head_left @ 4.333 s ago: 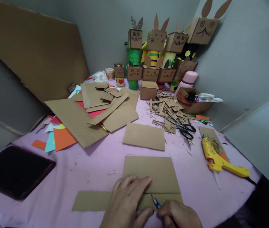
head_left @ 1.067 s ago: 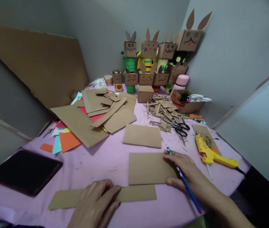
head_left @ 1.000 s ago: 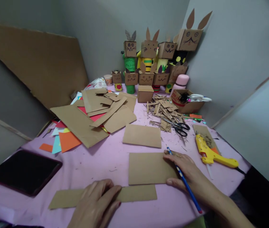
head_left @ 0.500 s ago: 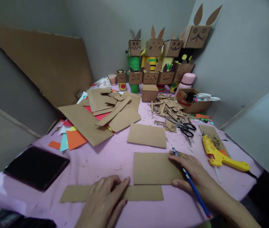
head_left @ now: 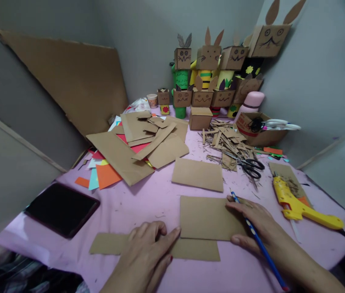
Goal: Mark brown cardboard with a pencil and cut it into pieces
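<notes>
A long cardboard strip (head_left: 195, 249) lies on the cloth, partly covered by my left hand (head_left: 148, 252). That hand rests palm down with its index finger stretched to the lower left corner of a cardboard rectangle (head_left: 209, 219). The rectangle's lower edge runs along the strip's upper edge, seemingly touching or slightly overlapping it. My right hand (head_left: 254, 226) presses on the rectangle's right side with thumb and fingers. A blue pencil (head_left: 259, 242) is held in the crook of that hand, its tip pointing away from me.
Another cardboard rectangle (head_left: 197, 175) lies beyond. Scissors (head_left: 252, 167), cardboard scraps (head_left: 224, 136) and a yellow glue gun (head_left: 306, 211) are to the right. A black tablet (head_left: 62, 208) and cardboard sheets (head_left: 123, 158) are left. Cardboard animal figures (head_left: 203, 97) stand at the back.
The whole view has shifted, so things appear farther right. My left index fingertip has come closer to the rectangle's corner. My right hand and the pencil keep their place on the rectangle.
</notes>
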Motion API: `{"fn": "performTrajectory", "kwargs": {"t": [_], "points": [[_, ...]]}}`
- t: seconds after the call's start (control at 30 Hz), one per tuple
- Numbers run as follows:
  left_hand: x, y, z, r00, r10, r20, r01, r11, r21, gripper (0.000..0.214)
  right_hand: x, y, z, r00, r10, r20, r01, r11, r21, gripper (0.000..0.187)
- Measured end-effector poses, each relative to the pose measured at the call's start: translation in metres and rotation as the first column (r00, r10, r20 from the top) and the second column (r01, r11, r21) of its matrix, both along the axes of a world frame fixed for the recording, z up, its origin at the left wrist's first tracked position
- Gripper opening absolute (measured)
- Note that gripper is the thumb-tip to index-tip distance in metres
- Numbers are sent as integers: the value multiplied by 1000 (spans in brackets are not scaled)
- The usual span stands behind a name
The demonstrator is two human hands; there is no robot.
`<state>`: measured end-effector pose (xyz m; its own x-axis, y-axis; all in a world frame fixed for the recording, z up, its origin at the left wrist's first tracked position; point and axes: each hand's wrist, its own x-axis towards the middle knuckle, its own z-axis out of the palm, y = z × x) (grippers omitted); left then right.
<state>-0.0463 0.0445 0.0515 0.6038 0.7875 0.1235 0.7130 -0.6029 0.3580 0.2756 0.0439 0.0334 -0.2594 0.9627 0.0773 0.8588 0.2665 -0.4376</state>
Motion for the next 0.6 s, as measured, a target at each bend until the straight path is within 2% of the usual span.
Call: {"fn": "performTrajectory", "kwargs": {"t": [0.2,0.37,0.6], "points": [[2,1,3,1000,-1,-23,0,998,-63,41,-1,1,2,1000,6,19,-6,1000,-8,55],[1,1,3,1000,7,-25,-8,998,-65,46,-2,1,5,999,-2,36,4,999,-48,57],[0,5,4,1000,-16,-23,14,997,-76,46,-3,1,4,999,-3,33,3,1000,-13,56]]}}
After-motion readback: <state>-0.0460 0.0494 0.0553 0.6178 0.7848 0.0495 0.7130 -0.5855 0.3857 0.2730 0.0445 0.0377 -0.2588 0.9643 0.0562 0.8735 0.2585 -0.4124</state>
